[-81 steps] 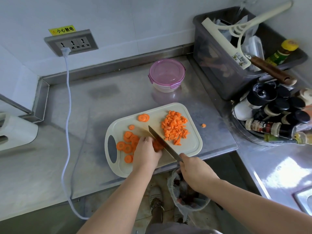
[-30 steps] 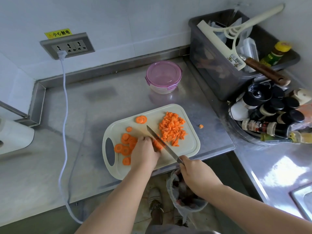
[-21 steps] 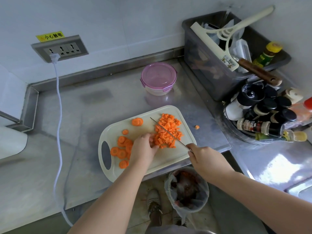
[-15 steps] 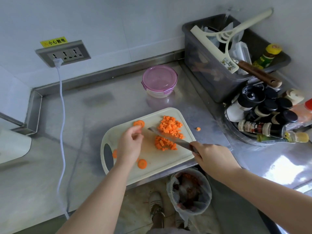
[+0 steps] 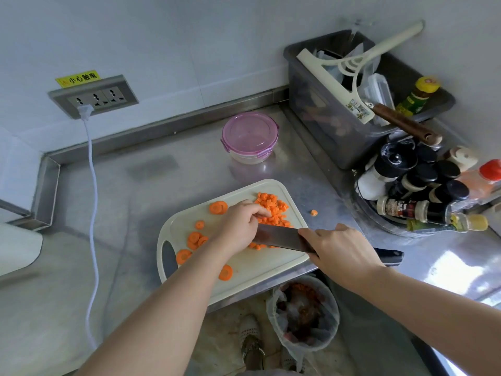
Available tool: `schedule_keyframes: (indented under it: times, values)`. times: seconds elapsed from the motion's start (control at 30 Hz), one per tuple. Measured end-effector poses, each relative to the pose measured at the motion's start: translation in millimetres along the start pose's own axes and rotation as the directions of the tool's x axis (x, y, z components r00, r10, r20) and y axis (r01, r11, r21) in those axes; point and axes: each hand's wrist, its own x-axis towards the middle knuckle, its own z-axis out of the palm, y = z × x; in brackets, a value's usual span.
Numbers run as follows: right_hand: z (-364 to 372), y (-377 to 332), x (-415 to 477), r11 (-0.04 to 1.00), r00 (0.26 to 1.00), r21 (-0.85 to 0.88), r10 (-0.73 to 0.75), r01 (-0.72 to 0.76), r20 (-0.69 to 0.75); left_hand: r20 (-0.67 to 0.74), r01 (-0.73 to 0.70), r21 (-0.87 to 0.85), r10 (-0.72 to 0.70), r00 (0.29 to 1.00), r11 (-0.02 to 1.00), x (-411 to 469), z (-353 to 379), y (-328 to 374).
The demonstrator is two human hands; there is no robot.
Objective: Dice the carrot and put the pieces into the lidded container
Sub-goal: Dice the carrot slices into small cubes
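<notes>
Head view: right hand [image 5: 339, 251] grips knife [image 5: 279, 237] flat over board [image 5: 260, 270]; left hand [image 5: 241, 226], fingers curled, gathers dice [image 5: 273, 207] at far right corner; slices [image 5: 195, 237] wait near handle end; container [image 5: 250, 137] lidded beyond.

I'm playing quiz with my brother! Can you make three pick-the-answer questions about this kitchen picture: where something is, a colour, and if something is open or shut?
1. Where is the stray carrot bit?
A. on the counter right of the cutting board
B. inside the container
C. in the trash bin

2. What colour is the container's lid?
A. green
B. pink-purple
C. black

3. Is the lidded container open or shut?
A. open, lid beside it
B. shut, lid on
C. tipped over

Answers: 1 A, it lies on bare steel beside the board. 2 B, the lid is see-through pinkish purple. 3 B, the lid sits on top.
</notes>
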Motion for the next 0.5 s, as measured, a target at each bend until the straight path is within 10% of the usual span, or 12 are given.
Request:
schedule_keyframes:
  times: [0.13, 0.27, 0.5]
  values:
    - [0.4, 1.4, 0.8, 0.997, 0.997, 0.038, -0.068, 0.069, -0.021, 0.081, -0.057, 0.156, 0.045, 0.996, 0.986, -0.6, 1.0, -5.4]
    - [-0.4, 2.3, 3.1, 0.969, 0.999, 0.245, 0.046, -0.045, 0.001, -0.247, 0.071, -0.044, -0.080, 0.966, 0.997, -4.0, -20.6, -15.1]
    - [1.4, -14.5, 18.5, 0.708, 0.959, 0.648, 0.177, -0.282, 0.223, -0.245, 0.302, -0.053, -0.306, 0.920, 0.952, -56.6, -43.1, -70.7]
